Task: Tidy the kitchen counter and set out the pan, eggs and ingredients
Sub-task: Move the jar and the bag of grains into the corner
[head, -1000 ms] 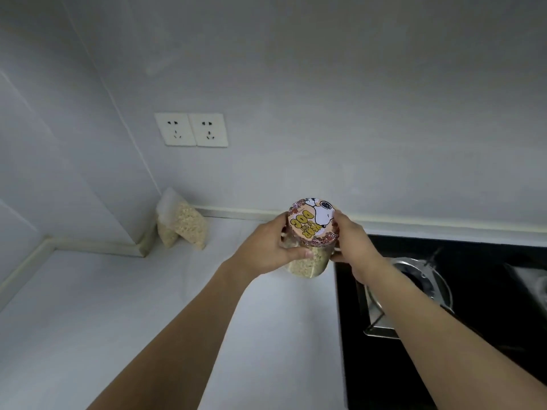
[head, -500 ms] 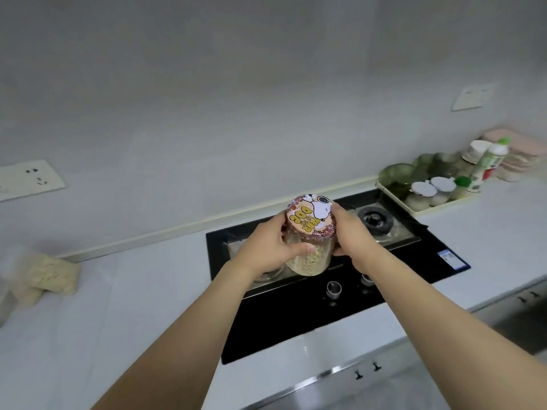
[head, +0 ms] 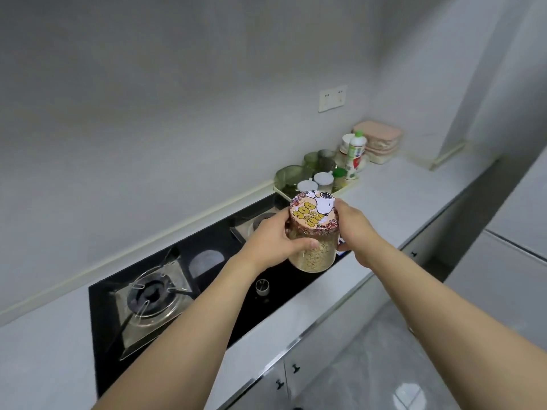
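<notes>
Jar [head: 313,241], lid [head: 313,212] reading "DOG", now nearer the tray [head: 352,184].

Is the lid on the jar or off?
On. The cartoon lid caps the jar, which the left hand and right hand grip.

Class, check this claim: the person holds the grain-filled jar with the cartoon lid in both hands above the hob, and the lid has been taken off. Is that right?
Not quite. The head view shows the cartoon lid on the jar, not off. The rest stands: the left hand and right hand both hold the grain-filled jar above the hob.
</notes>
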Demonstrator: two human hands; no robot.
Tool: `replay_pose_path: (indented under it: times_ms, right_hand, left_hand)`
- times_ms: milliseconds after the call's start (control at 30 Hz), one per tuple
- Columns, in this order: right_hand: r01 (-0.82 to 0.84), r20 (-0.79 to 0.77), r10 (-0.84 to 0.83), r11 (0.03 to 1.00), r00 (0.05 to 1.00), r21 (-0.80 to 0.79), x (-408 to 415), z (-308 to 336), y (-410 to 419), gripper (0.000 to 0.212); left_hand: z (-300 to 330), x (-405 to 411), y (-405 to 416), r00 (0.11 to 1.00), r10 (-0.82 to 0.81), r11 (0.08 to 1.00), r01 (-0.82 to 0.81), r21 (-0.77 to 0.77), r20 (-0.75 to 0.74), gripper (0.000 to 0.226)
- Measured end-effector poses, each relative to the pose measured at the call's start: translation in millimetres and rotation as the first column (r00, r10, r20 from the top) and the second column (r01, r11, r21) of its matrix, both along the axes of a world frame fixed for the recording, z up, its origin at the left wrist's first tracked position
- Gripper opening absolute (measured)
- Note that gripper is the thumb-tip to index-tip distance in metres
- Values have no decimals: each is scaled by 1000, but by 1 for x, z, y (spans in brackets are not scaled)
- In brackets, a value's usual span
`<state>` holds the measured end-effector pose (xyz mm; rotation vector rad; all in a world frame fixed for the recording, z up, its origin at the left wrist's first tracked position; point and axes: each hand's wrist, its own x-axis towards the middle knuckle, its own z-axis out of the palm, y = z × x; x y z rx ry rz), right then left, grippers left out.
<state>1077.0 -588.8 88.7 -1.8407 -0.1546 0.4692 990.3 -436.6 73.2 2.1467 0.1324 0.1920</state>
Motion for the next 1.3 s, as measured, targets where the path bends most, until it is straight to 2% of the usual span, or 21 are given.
replay_pose_path:
  times_ms: [667, 900, 1100, 1300]
  right_hand:
    - [224, -15, -224, 974, 974, -18, 274, -7, -38, 48]
    - [287, -24, -287, 958, 958, 5, 330, -17, -49, 47]
    - [333, -67, -331, 943, 941, 17, 375, -29, -66, 45]
    - [350, -91, -347, 937, 933, 17, 432, -43, -88, 40]
  left_hand:
    - [-17, 313, -24, 977, -215, 970, 214, -112, 5, 78]
    - [-22, 374, -35, 958, -286, 942, 282, -183, 2, 73]
    - [-32, 428, -49, 946, -319, 936, 306, -172, -54, 78]
    - [-46, 487, -73, 937, -339, 924, 316, -213, -80, 69]
